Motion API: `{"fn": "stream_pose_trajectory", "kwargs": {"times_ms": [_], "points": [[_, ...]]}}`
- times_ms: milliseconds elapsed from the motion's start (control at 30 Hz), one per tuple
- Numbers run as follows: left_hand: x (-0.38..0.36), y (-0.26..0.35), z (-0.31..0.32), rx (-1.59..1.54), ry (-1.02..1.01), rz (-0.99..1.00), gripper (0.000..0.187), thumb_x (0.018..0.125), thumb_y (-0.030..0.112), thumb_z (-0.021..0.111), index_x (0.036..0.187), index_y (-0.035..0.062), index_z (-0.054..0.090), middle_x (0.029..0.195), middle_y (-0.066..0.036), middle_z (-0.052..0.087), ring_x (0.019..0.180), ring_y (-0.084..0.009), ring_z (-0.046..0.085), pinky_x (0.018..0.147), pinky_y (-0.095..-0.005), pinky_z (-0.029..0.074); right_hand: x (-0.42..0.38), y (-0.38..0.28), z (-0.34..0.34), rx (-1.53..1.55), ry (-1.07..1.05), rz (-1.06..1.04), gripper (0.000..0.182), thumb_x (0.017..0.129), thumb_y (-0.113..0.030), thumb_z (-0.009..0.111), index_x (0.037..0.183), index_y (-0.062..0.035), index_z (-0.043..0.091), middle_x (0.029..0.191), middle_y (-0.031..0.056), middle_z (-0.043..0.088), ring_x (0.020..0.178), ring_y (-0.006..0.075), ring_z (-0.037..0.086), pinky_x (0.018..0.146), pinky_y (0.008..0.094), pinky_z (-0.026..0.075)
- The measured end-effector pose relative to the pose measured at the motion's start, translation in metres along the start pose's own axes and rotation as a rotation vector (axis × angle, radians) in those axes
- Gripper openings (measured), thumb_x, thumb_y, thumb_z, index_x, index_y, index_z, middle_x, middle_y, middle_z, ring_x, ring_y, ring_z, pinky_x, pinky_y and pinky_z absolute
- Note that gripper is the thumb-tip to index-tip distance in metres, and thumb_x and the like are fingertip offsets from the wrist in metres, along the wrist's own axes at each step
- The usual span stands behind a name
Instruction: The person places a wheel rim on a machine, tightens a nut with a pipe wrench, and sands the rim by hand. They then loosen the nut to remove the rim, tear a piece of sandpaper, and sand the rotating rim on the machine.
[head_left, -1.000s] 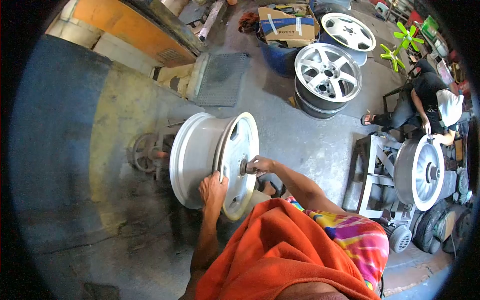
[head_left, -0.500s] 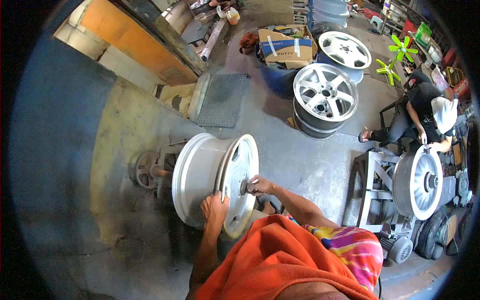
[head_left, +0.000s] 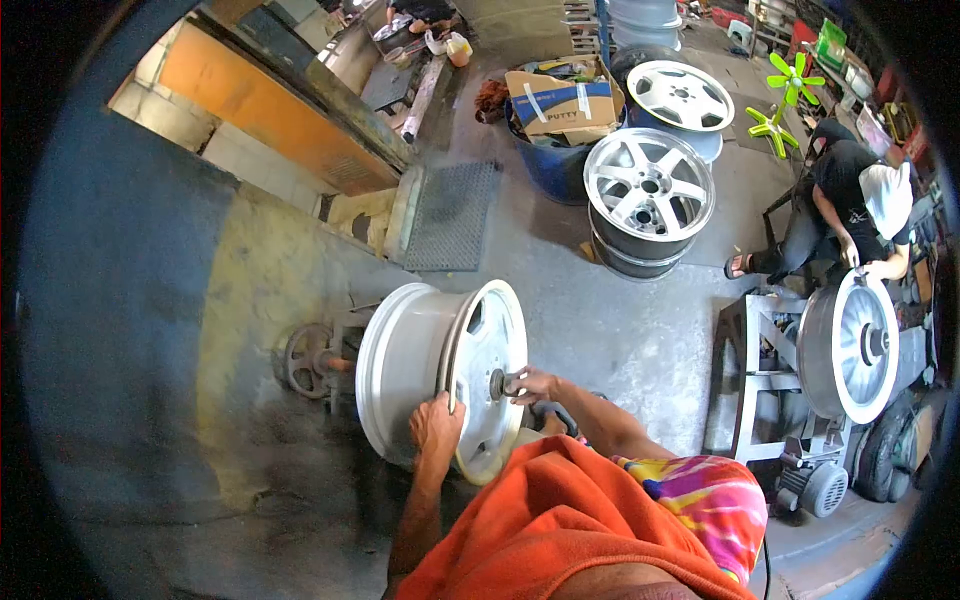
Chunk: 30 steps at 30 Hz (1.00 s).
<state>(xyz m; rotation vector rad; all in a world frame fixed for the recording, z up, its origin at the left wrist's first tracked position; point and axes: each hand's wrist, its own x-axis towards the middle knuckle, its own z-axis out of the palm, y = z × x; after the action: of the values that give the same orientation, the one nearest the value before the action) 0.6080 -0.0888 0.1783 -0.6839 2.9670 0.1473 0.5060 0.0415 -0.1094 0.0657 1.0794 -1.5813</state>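
A silver alloy wheel rim stands upright on a horizontal shaft, its face turned toward me. My left hand grips the lower front edge of the rim. My right hand is closed on the centre hub nut at the middle of the rim's face. A small pulley wheel sits on the machine behind the rim. An orange cloth covers my chest at the bottom of the view.
A second rim is mounted on a metal stand at the right, with another person crouched over it. Two more rims lie stacked on the concrete floor ahead, beside a cardboard box. A blue and yellow wall is at the left.
The view has shifted slightly, so the rim sits lower in frame. Both hands stay on the rim; the right hand has turned a little at the hub.
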Motion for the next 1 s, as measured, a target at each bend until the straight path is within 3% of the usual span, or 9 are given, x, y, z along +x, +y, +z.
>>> {"fn": "stream_pose_trajectory", "kwargs": {"times_ms": [33, 67, 267, 333, 467, 600, 733, 867, 1000], "points": [[0.0, 0.003, -0.001, -0.007, -0.036, -0.045, 0.029, 0.082, 0.031, 0.057, 0.086, 0.0043, 0.068, 0.084, -0.026, 0.067, 0.081, -0.0465, 0.063, 0.077, -0.0565, 0.048, -0.013, -0.01, 0.005, 0.007, 0.025, -0.074, 0.06, 0.074, -0.01, 0.079, 0.12, -0.0058, 0.042, 0.106, 0.0126, 0.061, 0.085, 0.0258, 0.067, 0.078, 0.0425, 0.059], [0.0, 0.003, 0.0, -0.005, -0.036, -0.041, 0.029, 0.082, 0.031, 0.057, 0.086, 0.0043, 0.068, 0.084, -0.026, 0.067, 0.081, -0.0465, 0.063, 0.077, -0.0565, 0.048, -0.014, -0.011, 0.009, 0.009, 0.026, -0.077, 0.06, 0.074, -0.01, 0.079, 0.12, -0.0058, 0.042, 0.106, 0.0126, 0.061, 0.085, 0.0258, 0.067, 0.078, 0.0425, 0.059], [0.002, -0.004, 0.005, 0.001, -0.029, -0.004, 0.029, 0.082, 0.031, 0.059, 0.088, 0.0039, 0.069, 0.086, -0.026, 0.067, 0.082, -0.0473, 0.063, 0.078, -0.0566, 0.048, -0.006, 0.001, 0.012, 0.251, 0.215, 0.065, 0.062, 0.085, -0.047, 0.07, 0.125, -0.005, 0.048, 0.11, 0.0177, 0.061, 0.094, 0.0312, 0.066, 0.083, 0.048, 0.056], [0.0, -0.002, 0.001, -0.003, 0.031, 0.062, 0.029, 0.083, 0.029, 0.057, 0.082, 0.0013, 0.066, 0.079, -0.027, 0.066, 0.076, -0.0472, 0.063, 0.073, -0.0563, 0.049, -0.004, 0.003, 0.007, 0.305, -0.05, 0.353, 0.072, 0.085, -0.067, 0.057, 0.124, -0.006, 0.053, 0.11, 0.0197, 0.063, 0.09, 0.0302, 0.068, 0.079, 0.0427, 0.058], [0.002, -0.003, 0.003, 0.0, 0.019, 0.035, 0.03, 0.082, 0.029, 0.057, 0.083, 0.0012, 0.066, 0.08, -0.027, 0.066, 0.076, -0.0475, 0.063, 0.073, -0.0567, 0.048, 0.007, -0.005, -0.002, 0.179, -0.112, 0.31, 0.055, 0.087, -0.054, 0.06, 0.116, -0.0068, 0.055, 0.099, 0.0166, 0.065, 0.077, 0.026, 0.069, 0.071, 0.0309, 0.061], [0.0, 0.001, -0.001, 0.015, -0.001, 0.024, 0.03, 0.082, 0.03, 0.057, 0.084, 0.0016, 0.067, 0.08, -0.027, 0.066, 0.077, -0.0472, 0.063, 0.074, -0.0568, 0.048, 0.003, 0.003, 0.009, 0.085, 0.05, -0.009, 0.046, 0.084, -0.037, 0.067, 0.117, -0.0069, 0.054, 0.104, 0.0084, 0.056, 0.092, 0.0226, 0.063, 0.067, 0.0305, 0.063], [0.001, 0.001, -0.002, 0.013, -0.002, 0.025, 0.03, 0.082, 0.031, 0.057, 0.084, 0.0025, 0.067, 0.08, -0.026, 0.066, 0.076, -0.0468, 0.063, 0.073, -0.0567, 0.049, -0.021, -0.011, 0.012, 0.29, -0.02, 0.01, 0.058, 0.082, -0.045, 0.073, 0.12, -0.0062, 0.054, 0.114, 0.0122, 0.053, 0.093, 0.0265, 0.062, 0.069, 0.0348, 0.062], [0.004, -0.005, 0.003, 0.034, 0.008, 0.047, 0.03, 0.082, 0.031, 0.057, 0.082, 0.0027, 0.067, 0.079, -0.025, 0.066, 0.075, -0.0466, 0.063, 0.072, -0.0567, 0.049, -0.014, -0.005, 0.0, 0.274, -0.155, 0.376, 0.076, 0.082, -0.07, 0.058, 0.125, -0.0079, 0.054, 0.096, 0.0171, 0.063, 0.084, 0.0278, 0.068, 0.074, 0.0376, 0.06], [0.002, -0.005, 0.007, 0.03, 0.041, 0.042, 0.029, 0.082, 0.03, 0.058, 0.081, 0.0021, 0.066, 0.078, -0.025, 0.066, 0.074, -0.0463, 0.063, 0.07, -0.0566, 0.049, -0.003, -0.016, -0.002, 0.033, -0.11, 0.323, 0.069, 0.081, -0.063, 0.062, 0.116, -0.0041, 0.056, 0.098, 0.0194, 0.066, 0.081, 0.0233, 0.069, 0.075, 0.0311, 0.059]]}}
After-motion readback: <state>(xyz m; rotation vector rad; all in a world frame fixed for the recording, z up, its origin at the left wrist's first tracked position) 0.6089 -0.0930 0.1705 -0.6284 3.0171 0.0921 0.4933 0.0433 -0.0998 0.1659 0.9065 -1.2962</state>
